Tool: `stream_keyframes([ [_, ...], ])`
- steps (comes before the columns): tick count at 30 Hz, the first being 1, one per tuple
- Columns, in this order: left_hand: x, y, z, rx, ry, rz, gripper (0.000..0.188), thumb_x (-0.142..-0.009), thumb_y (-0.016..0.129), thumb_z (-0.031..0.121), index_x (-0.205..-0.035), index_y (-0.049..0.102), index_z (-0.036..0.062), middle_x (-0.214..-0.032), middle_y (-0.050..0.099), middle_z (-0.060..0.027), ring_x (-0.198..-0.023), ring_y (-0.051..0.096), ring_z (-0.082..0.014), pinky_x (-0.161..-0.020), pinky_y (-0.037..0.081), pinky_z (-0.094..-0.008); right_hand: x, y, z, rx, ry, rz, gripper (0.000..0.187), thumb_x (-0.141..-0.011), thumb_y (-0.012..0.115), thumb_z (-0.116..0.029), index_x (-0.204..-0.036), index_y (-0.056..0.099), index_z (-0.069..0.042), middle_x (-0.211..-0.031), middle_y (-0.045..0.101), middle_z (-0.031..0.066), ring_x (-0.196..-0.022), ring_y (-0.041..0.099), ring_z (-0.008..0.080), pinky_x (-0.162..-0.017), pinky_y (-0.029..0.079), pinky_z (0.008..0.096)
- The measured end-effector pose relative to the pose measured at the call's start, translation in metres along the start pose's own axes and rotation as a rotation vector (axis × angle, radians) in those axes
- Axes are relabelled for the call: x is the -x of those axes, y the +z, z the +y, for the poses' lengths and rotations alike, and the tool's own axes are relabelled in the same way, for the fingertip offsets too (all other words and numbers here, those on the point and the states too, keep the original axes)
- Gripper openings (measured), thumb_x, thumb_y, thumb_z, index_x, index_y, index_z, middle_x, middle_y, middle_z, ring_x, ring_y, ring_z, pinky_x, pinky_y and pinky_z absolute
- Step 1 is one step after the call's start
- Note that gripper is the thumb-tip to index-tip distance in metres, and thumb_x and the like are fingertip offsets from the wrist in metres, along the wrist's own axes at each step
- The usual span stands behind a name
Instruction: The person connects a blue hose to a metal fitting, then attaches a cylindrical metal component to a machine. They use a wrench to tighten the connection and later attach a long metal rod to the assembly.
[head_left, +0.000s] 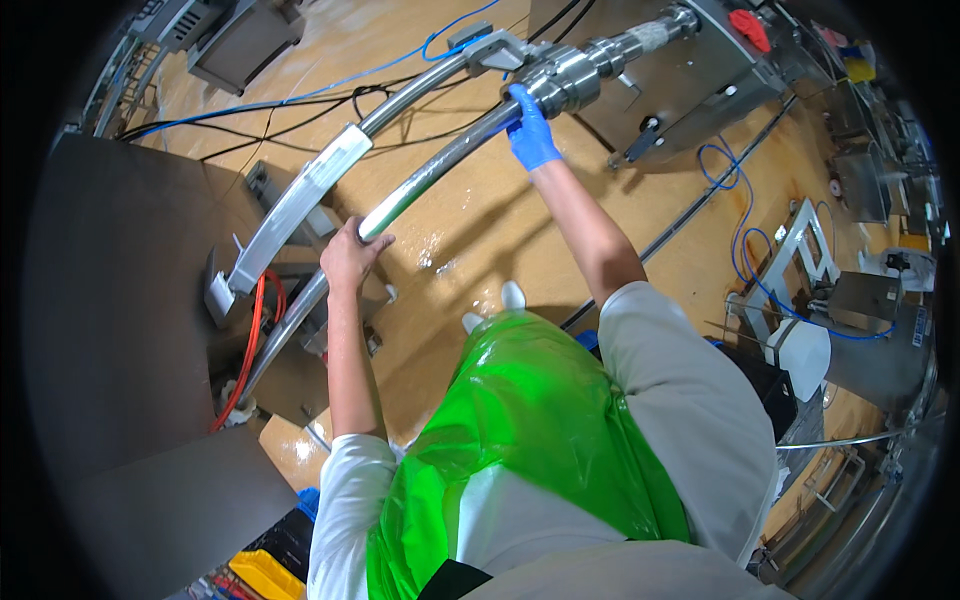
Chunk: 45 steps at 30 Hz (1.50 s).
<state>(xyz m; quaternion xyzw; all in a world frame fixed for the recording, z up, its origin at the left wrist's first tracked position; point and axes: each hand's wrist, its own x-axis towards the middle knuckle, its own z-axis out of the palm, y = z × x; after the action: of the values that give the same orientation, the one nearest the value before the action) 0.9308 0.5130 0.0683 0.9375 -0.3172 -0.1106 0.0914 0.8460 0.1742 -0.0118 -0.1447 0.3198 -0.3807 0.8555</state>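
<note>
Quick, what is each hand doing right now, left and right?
Left hand: bare, closed on the steel pipe.
Right hand: blue-gloved, closed on the same pipe near its coupling.

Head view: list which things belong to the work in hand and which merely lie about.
In hand: steel pipe; pipe coupling; left hand, bare, on the pipe; right hand, blue-gloved, at the coupling.
Lying about: blue hose; black cables; yellow crate.
</note>
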Motion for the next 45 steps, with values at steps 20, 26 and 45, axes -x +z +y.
stream_keyframes([
  [20,-0.027,0.002,0.029,-0.137,0.006,-0.019,0.039,-0.073,0.066,0.045,-0.095,0.067,0.0129,-0.085,0.069,-0.0159,-0.082,0.067,-0.0324,-0.072,0.053,-0.042,0.002,-0.032,0.004,-0.096,0.042,-0.28,0.037,-0.084,0.065,-0.033,-0.11,0.059,-0.007,-0.106,0.063,0.0087,-0.097,0.06,0.0251,-0.096,0.045,0.0352],
  [26,-0.025,-0.002,0.026,-0.109,-0.041,-0.049,0.036,-0.073,0.066,0.04,-0.096,0.068,0.0113,-0.085,0.069,-0.0154,-0.082,0.067,-0.0311,-0.073,0.053,-0.0399,0.042,-0.034,-0.013,-0.016,0.263,-0.228,0.043,-0.083,0.061,-0.052,-0.105,0.059,-0.016,-0.111,0.059,0.0049,-0.109,0.051,0.017,-0.095,0.037,0.0451],
  [45,-0.026,0.005,0.027,-0.132,0.024,-0.01,0.038,-0.073,0.065,0.043,-0.093,0.067,0.0107,-0.084,0.068,-0.0161,-0.08,0.067,-0.0327,-0.071,0.053,-0.043,0.004,-0.015,-0.011,0.062,0.014,-0.17,0.04,-0.076,0.078,-0.031,-0.105,0.06,-0.01,-0.095,0.062,0.0024,-0.081,0.06,0.0127,-0.067,0.052,0.0279],
])
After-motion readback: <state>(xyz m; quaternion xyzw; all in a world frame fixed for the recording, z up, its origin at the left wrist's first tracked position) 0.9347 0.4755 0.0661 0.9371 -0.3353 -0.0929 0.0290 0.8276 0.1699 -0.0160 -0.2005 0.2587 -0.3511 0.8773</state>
